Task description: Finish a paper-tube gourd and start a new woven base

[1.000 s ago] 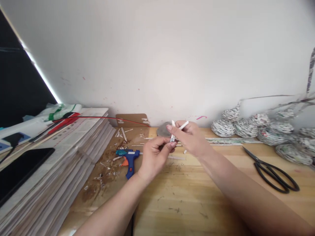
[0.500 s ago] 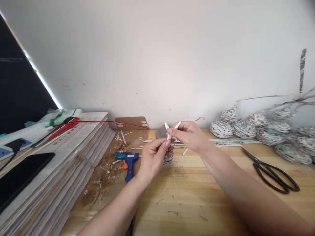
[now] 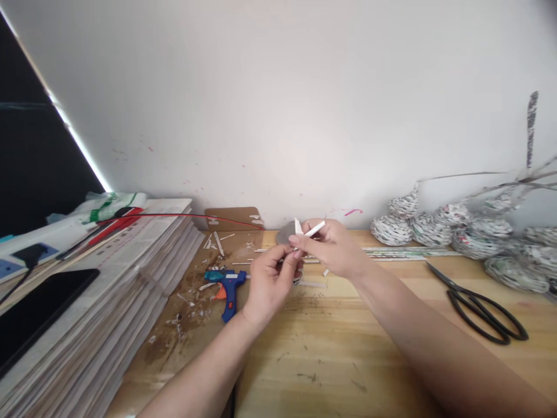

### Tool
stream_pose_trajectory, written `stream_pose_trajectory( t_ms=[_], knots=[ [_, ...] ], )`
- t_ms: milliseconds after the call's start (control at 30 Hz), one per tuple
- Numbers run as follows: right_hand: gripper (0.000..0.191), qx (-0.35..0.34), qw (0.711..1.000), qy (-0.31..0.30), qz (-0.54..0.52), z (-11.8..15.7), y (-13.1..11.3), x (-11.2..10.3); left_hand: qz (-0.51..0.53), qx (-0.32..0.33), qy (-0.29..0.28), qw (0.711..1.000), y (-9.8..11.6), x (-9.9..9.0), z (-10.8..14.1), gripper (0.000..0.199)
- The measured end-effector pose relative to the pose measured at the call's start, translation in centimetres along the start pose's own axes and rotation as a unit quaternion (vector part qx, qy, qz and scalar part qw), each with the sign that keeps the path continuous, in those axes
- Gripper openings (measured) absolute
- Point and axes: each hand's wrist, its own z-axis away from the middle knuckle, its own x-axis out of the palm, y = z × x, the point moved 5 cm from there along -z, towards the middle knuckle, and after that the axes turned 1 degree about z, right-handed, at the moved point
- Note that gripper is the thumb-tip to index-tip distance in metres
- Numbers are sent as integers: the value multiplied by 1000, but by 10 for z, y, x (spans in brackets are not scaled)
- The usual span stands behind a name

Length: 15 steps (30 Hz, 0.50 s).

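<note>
Near the middle of the table, my left hand (image 3: 273, 280) is closed, thumb pressed to fingers, round a small woven paper piece that mostly hides behind it. My right hand (image 3: 333, 249) pinches a white paper strip (image 3: 315, 229), whose rolled end sticks out to the upper right, and a pointed white tip stands up beside it. The fingertips of both hands meet. Behind them lies a grey round object (image 3: 285, 233), partly covered. Thin paper rods (image 3: 391, 253) lie behind my right hand.
A blue glue gun (image 3: 230, 290) lies left of my hands among scraps. Black scissors (image 3: 483, 310) and woven paper balls (image 3: 429, 227) are at the right. Stacked paper (image 3: 143, 290) holds a black phone (image 3: 52, 310) at the left.
My right hand has shifted slightly down, and its fingers now press against my left fingertips. The woven piece below my left hand shows less than before.
</note>
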Motion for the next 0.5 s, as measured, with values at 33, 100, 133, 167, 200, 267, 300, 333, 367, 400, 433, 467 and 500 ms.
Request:
stream_pose_trajectory(
  t_ms=[33, 100, 133, 167, 200, 267, 300, 333, 367, 400, 433, 467, 500],
  knots=[
    [38, -10, 999, 30, 16, 1, 0, 1, -16, 5, 0, 1000, 0, 0, -1, 29],
    [38, -21, 997, 62, 32, 2, 1, 2, -28, 5, -3, 1000, -1, -1, -2, 30],
    [37, -22, 997, 60, 32, 1, 1, 3, -23, -1, -5, 1000, -2, -1, -2, 29],
    [37, -22, 998, 56, 30, 0, 1, 2, -16, -10, -9, 1000, -4, 0, -3, 27],
    [38, -21, 998, 55, 25, -2, 2, 1, -11, -18, -14, 1000, -5, 0, -3, 25],
    [40, -17, 998, 59, 8, -4, 3, -4, -22, -19, -16, 999, -6, 0, -4, 23],
    [41, -14, 998, 62, -4, -6, 3, -7, -37, -12, -15, 999, -5, -1, -5, 22],
    [42, -8, 998, 60, -18, -6, 4, -9, -51, -4, -12, 999, -4, -1, -5, 20],
    [41, -1, 998, 52, -31, -7, 5, -9, -61, -1, -7, 998, -2, -2, -6, 17],
    [40, 6, 998, 37, -42, -7, 6, -9, -66, -2, -1, 998, -2, -3, -6, 14],
    [38, 14, 999, 18, -48, -6, 6, -7, -65, -8, 6, 998, -1, -4, -6, 14],
    [36, 21, 999, 1, -49, -6, 7, -5, -60, -17, 10, 998, -2, -5, -6, 15],
    [35, 26, 999, -9, -43, -5, 7, -4, -56, -25, 11, 998, -2, -6, -6, 16]
  ],
)
